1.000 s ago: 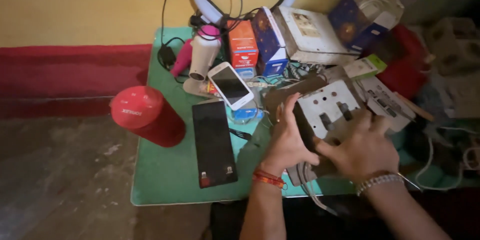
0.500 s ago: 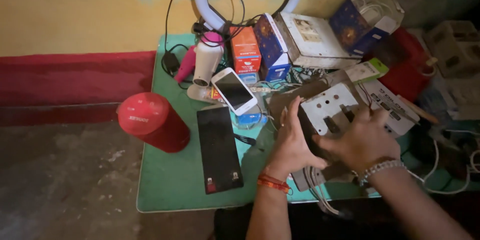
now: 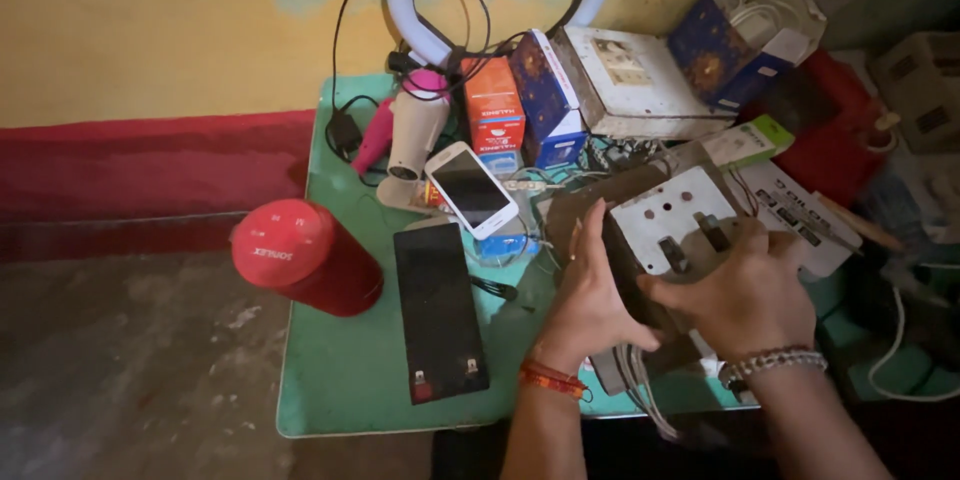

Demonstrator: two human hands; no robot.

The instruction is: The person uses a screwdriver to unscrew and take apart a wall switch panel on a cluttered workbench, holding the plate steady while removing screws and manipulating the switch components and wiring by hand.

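Note:
My left hand (image 3: pixel 590 302) and my right hand (image 3: pixel 745 292) hold a grey electrical switch box (image 3: pixel 672 222) with a white faceplate that has round holes and dark slots. The box is tilted, faceplate towards me, over the green table (image 3: pixel 340 380). My left palm presses its left side, my right hand wraps its lower right. A bundle of white wires (image 3: pixel 640 395) hangs from under the box.
A flat black battery (image 3: pixel 438 312) lies left of my hands, and a white smartphone (image 3: pixel 471 190) behind it. A red cylinder (image 3: pixel 300 258) sits at the table's left edge. Small boxes (image 3: pixel 520 100), a ring light (image 3: pixel 430 20), another switchboard (image 3: pixel 630 80) and cables crowd the back.
Both hands have turned and lifted the switch box slightly, so the faceplate tilts more upright. The view has shifted a little to the left and down.

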